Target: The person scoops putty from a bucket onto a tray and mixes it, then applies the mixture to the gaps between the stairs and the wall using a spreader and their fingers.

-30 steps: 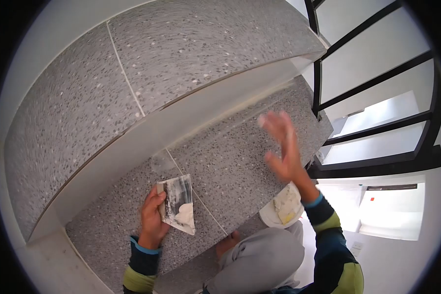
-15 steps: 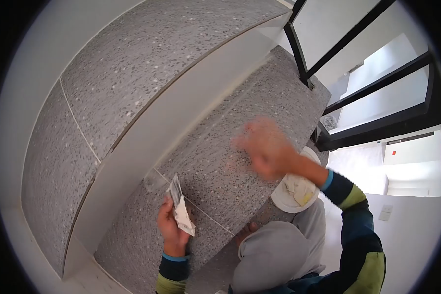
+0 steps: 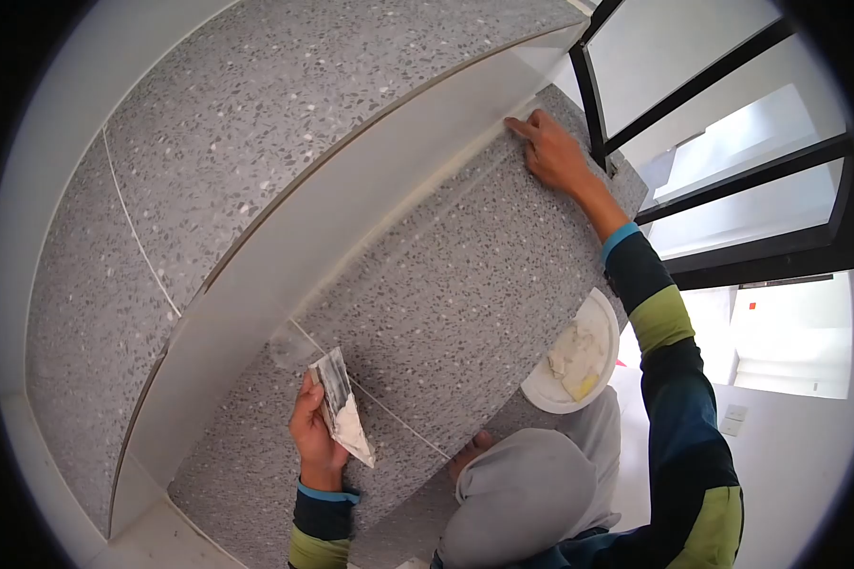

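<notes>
My left hand (image 3: 315, 429) is wrapped round a putty knife (image 3: 336, 398), a flat grey blade with white paste heaped on its lower end. It is over the speckled grey stair tread (image 3: 417, 294), close to a thin white tile joint. My right hand (image 3: 552, 152) is at the far end of the same step. Its index finger is stretched to the pale filler line (image 3: 427, 190) where the tread meets the riser (image 3: 351, 190); the other fingers are bent, and nothing shows in them. A white tub or lid (image 3: 613, 327) with off-white paste lies by my knee.
A black metal railing (image 3: 740, 180) runs along the right side of the steps. The higher speckled step (image 3: 256, 142) ends in a thin edge above the riser. My grey-trousered knee (image 3: 522, 493) is at the bottom, with a bare foot (image 3: 470, 450) beside it.
My right hand has moved up and away, from above the middle of the tread to the far riser joint. The left hand's putty knife has turned slightly, showing more of its blade.
</notes>
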Demonstrator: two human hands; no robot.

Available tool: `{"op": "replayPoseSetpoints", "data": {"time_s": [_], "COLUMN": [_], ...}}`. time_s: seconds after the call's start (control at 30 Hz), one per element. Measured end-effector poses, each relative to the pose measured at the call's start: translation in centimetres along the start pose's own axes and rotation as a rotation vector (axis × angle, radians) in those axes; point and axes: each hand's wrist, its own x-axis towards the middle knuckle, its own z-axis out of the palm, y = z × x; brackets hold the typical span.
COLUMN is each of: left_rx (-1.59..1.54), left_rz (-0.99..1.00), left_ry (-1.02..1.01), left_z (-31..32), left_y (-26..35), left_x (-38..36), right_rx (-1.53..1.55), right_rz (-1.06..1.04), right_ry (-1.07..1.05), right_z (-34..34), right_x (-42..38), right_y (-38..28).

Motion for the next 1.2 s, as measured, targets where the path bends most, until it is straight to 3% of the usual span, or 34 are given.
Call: {"op": "replayPoseSetpoints", "data": {"time_s": [0.47, 0.57, 0.63, 0.83, 0.9, 0.97, 1.1, 1.2], "left_rx": [0.059, 0.062, 0.059, 0.049, -0.035, 0.002, 0.072, 0.074], "left_rz": [0.026, 0.025, 0.026, 0.007, 0.026, 0.027, 0.062, 0.056], "left_ry": [-0.002, -0.005, -0.006, -0.029, -0.114, -0.067, -0.048, -0.044], "left_z": [0.2, 0.2, 0.4, 0.0, -0.2, 0.2, 0.6, 0.9], "left_y": [-0.1, 0.0, 0.1, 0.0, -0.1, -0.1, -0.1, -0.1], "left_x": [-0.1, -0.1, 0.0, 0.1, 0.0, 0.0, 0.0, -0.1], "right_rx": [-0.05, -0.002, 0.331, 0.716, 0.681, 0.649, 0.342, -0.135], "right_rz": [-0.044, -0.001, 0.179, 0.342, 0.368, 0.388, 0.665, 0.522], "right_ry": [-0.045, 0.047, 0.272, 0.316, 0.287, 0.253, 0.037, -0.22], "right_z": [-0.4, -0.9, -1.8, -5.6, -7.1, -8.4, -10.7, -9.5], "right_x": [0.6, 0.3, -1.1, -8.2, -10.7, -13.6, -20.0, -29.0], "right_y": [0.1, 0.5, 0.2, -0.6, -0.2, 0.6, 2.2, 7.2]}}
